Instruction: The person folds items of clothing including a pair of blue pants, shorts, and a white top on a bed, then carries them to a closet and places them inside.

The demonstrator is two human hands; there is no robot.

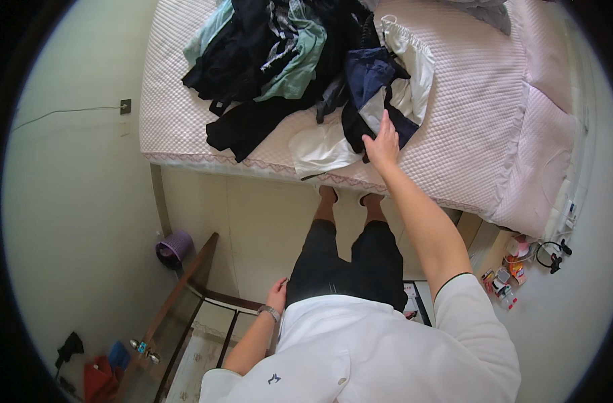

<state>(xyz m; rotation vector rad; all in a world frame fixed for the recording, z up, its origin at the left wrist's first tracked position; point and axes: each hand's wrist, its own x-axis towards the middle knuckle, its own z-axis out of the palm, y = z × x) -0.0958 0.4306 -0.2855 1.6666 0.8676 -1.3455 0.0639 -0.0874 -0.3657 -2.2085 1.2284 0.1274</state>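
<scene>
My right hand reaches over the near edge of the bed, thumb apart from the extended fingers. It lies at a navy, black and grey garment, and whether it presses on the cloth is unclear. Just left of that hand, a white garment spreads towards the mattress edge. Behind it are white shorts with a gathered waist. A heap of black clothes with a green garment fills the bed's far left. My left hand, with a watch on its wrist, hangs beside my thigh, its fingers partly hidden.
The bed has a pink quilted cover. At left stand a purple wastebasket and a wooden door with a metal handle. Small bottles and packets sit on a bedside surface at right. A cord runs to a wall socket.
</scene>
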